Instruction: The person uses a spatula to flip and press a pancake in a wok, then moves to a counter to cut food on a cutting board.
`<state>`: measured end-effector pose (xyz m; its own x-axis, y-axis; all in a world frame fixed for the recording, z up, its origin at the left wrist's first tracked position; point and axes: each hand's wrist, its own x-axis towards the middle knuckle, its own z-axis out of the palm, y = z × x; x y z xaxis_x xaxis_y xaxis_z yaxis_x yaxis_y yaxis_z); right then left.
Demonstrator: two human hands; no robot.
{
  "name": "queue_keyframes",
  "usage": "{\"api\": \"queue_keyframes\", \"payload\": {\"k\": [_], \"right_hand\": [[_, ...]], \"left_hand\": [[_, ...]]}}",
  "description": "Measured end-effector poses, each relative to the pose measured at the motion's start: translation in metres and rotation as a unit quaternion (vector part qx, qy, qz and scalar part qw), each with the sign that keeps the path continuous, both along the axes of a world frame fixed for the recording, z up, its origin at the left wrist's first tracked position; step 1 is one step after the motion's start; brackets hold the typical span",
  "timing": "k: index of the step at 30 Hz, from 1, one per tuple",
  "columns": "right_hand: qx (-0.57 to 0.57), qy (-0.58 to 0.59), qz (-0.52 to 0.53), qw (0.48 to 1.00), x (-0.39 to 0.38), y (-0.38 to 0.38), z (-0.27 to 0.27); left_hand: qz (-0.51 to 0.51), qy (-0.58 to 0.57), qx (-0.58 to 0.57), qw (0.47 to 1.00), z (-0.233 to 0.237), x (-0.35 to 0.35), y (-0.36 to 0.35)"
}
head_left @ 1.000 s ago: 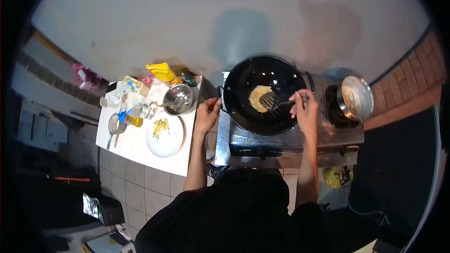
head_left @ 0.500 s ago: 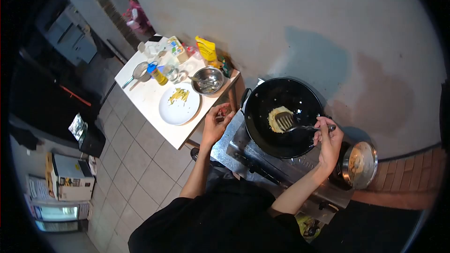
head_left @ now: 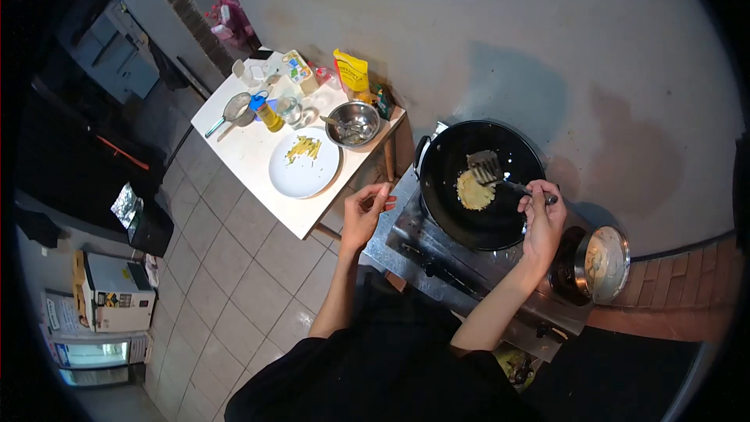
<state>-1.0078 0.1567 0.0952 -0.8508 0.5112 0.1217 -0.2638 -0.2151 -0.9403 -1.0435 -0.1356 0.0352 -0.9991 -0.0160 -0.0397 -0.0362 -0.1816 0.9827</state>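
My right hand is closed round the handle of a slotted spatula. The spatula's head is over the far side of a black wok, overlapping the upper edge of a round, pale yellow patty. That patty lies flat in the middle of the wok, its edge lightly browned. To the left of the wok, near the stove's edge, my left hand hangs in the air with loosely bent fingers and nothing in it.
A white table on the left bears a plate of yellow strips, a steel bowl, an oil bottle, a strainer and a yellow packet. Right of the wok, a metal pot sits on the steel stove.
The spatula's head has moved off the middle of the patty to its far edge, uncovering more of it. My left hand has moved slightly down, its fingers more curled. The view has shifted a little.
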Motion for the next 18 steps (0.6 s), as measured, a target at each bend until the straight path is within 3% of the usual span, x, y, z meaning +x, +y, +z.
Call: {"api": "queue_keyframes", "payload": {"k": [4,6,10,12,18], "right_hand": [[0.032,0.008,-0.047,0.998,0.013,-0.021,-0.001],[0.028,0.018,-0.106,0.994,0.022,-0.039,-0.002],[-0.008,0.067,-0.168,0.983,0.036,-0.09,-0.011],[-0.031,0.131,-0.122,0.983,0.039,-0.111,-0.023],[-0.042,0.166,-0.097,0.98,0.067,-0.161,-0.023]], "left_hand": [[-0.061,0.04,-0.066,0.995,-0.007,0.005,-0.025],[-0.119,0.146,-0.115,0.975,-0.007,0.012,-0.046],[-0.164,0.059,-0.055,0.983,-0.007,0.037,-0.079],[-0.177,0.053,-0.064,0.981,-0.01,0.048,-0.09],[-0.241,0.054,-0.071,0.966,-0.024,0.068,-0.112]]}}
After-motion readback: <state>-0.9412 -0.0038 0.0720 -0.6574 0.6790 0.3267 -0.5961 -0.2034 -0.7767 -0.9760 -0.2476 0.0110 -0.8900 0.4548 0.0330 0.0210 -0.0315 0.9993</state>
